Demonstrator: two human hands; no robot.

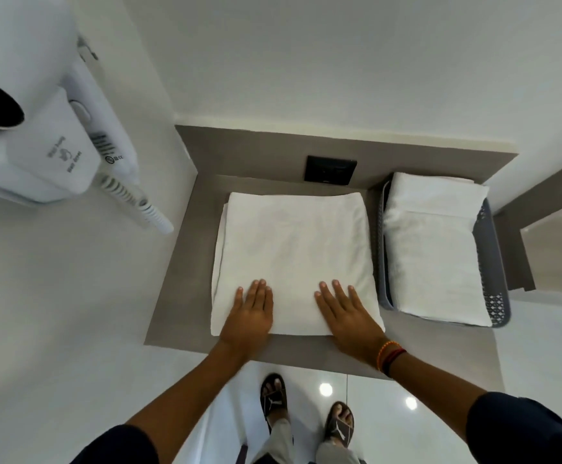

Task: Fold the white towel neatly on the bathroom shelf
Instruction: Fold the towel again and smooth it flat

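A white towel (293,249) lies folded into a thick square on the grey-brown shelf (179,283). My left hand (251,313) rests flat on the towel's near left part, fingers together and pointing away from me. My right hand (344,313) lies flat on the near right part, fingers slightly spread. Neither hand grips the cloth. The towel's near edge runs just inside the shelf's front edge.
A grey plastic basket (495,262) with a folded white towel (437,249) in it stands on the shelf's right side. A black wall socket (331,169) sits behind the towel. A white wall hair dryer (48,128) with coiled cord hangs at left. My sandalled feet stand on the white tiled floor (440,413).
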